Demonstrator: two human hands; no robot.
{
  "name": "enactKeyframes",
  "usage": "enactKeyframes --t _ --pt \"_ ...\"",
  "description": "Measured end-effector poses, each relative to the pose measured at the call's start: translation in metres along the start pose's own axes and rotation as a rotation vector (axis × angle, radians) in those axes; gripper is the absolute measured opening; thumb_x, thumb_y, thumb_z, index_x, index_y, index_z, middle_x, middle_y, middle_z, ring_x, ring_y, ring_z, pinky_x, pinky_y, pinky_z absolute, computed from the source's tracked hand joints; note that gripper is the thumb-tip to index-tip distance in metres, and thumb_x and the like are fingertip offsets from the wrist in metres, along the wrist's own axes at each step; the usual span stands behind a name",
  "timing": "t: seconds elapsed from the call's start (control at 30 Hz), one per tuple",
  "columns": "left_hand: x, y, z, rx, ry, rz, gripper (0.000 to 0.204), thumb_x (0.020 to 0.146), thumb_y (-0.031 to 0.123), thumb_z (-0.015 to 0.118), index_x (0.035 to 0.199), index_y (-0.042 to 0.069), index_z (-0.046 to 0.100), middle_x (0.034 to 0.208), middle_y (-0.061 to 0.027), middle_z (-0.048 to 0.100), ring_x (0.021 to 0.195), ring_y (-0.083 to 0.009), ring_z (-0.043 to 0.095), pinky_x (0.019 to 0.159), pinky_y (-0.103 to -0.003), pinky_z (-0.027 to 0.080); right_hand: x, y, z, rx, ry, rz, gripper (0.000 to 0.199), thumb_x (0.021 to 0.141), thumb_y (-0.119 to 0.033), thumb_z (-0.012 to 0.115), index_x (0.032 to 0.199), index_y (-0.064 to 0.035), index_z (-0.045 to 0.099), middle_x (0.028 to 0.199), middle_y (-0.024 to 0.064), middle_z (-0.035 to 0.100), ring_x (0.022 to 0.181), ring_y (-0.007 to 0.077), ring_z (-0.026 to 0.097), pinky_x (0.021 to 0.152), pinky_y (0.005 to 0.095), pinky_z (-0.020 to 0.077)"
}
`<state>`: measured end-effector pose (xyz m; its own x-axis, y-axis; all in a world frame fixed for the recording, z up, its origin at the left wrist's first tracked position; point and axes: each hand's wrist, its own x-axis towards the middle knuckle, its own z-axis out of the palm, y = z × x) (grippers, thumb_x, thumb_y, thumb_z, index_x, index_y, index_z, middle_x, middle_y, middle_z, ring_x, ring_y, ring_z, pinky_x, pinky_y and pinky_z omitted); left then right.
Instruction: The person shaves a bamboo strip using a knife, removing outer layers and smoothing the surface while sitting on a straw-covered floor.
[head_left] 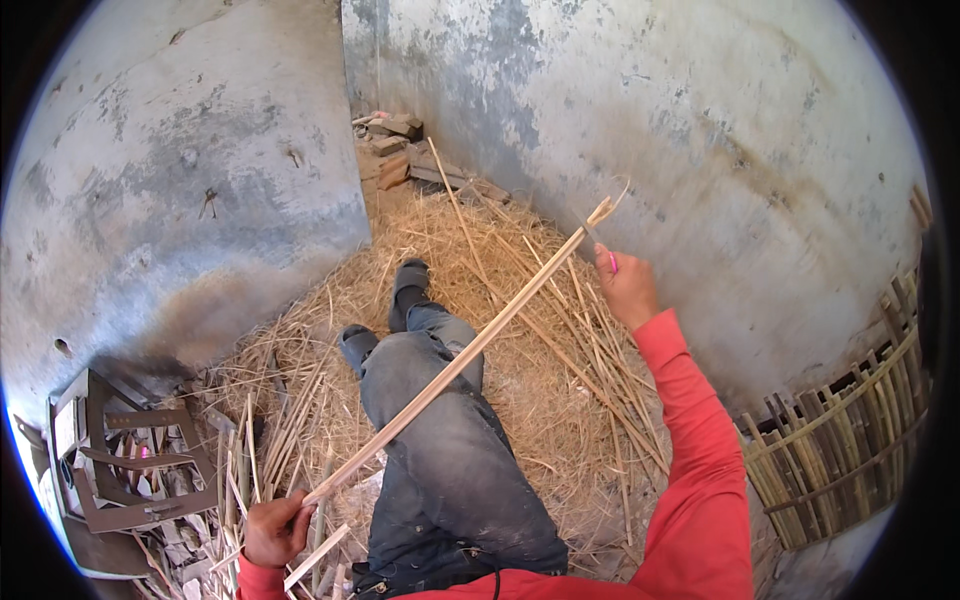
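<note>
Left hand: gripping the near end of a long bamboo strip, fingers curled tight around it.
Right hand: clenching a pink-handled knife, blade meeting the strip's far tip.
Strip: slanting across outstretched legs above the straw.

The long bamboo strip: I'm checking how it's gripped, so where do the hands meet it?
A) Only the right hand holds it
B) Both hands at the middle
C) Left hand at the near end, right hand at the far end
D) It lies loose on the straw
C: the left hand grips the near end of the long bamboo strip and the right hand is at its far, split end.
</note>
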<state>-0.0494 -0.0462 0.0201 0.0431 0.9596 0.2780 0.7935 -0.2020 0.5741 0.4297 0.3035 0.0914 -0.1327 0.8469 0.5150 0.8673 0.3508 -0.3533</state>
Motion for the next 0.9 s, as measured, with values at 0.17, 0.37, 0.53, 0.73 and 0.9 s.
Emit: enactKeyframes --t 0.17,0.37,0.53,0.73,0.9 --pt "-0.003 -0.004 0.001 0.004 0.025 -0.028 0.021 0.085 0.001 0.076 0.106 -0.001 0.074 0.061 -0.0158 0.057 0.049 -0.0306 0.058 0.048 -0.039 0.042 -0.029 -0.031 0.037 0.048 0.032 -0.262 0.056 0.106 -0.045 0.053 0.073 -0.0016 0.066 0.054 0.0194 0.052 0.045 0.0328 0.054 0.047 0.0457 0.0406" --pt "-0.004 0.005 -0.018 0.101 0.026 0.026 0.013 0.086 0.005 0.074 0.099 0.003 0.074 0.061 -0.0143 0.059 0.05 -0.032 0.06 0.049 -0.04 0.045 0.035 0.058 -0.02 -0.125 -0.003 -0.088 0.053 0.107 -0.045 0.053 0.078 -0.0037 0.069 0.056 0.0188 0.058 0.046 0.032 0.057 0.048 0.0439 0.0448" --pt "-0.006 -0.003 -0.023 0.038 0.018 -0.104 0.013 0.087 0.008 0.071 0.099 0.003 0.074 0.061 -0.0144 0.06 0.05 -0.0304 0.061 0.049 -0.038 0.046 -0.006 -0.048 0.007 0.017 0.031 -0.186 0.06 0.105 -0.054 0.049 0.076 -0.0051 0.068 0.058 0.0172 0.061 0.053 0.0372 0.062 0.052 0.0478 0.0496" --pt "-0.046 -0.034 -0.037 -0.009 0.078 -0.151 0.01 0.085 0.005 0.069 0.092 0.001 0.075 0.06 -0.0143 0.06 0.05 -0.029 0.061 0.05 -0.036 0.044 0.059 0.114 -0.02 -0.144 0.265 0.413 0.063 0.105 -0.053 0.044 0.092 -0.0014 0.077 0.091 0.0245 0.074 0.083 0.0465 0.07 0.078 0.0534 0.0543" --pt "-0.053 -0.037 -0.036 -0.054 -0.03 -0.218 0.009 0.083 0.005 0.07 0.089 0.0 0.074 0.058 -0.0139 0.059 0.048 -0.0246 0.059 0.049 -0.033 0.043 0.052 0.187 -0.048 -0.049 0.452 0.494 0.07 0.105 -0.058 0.047 0.074 0.0016 0.066 0.073 0.0204 0.068 0.071 0.0346 0.07 0.072 0.0449 0.0555"
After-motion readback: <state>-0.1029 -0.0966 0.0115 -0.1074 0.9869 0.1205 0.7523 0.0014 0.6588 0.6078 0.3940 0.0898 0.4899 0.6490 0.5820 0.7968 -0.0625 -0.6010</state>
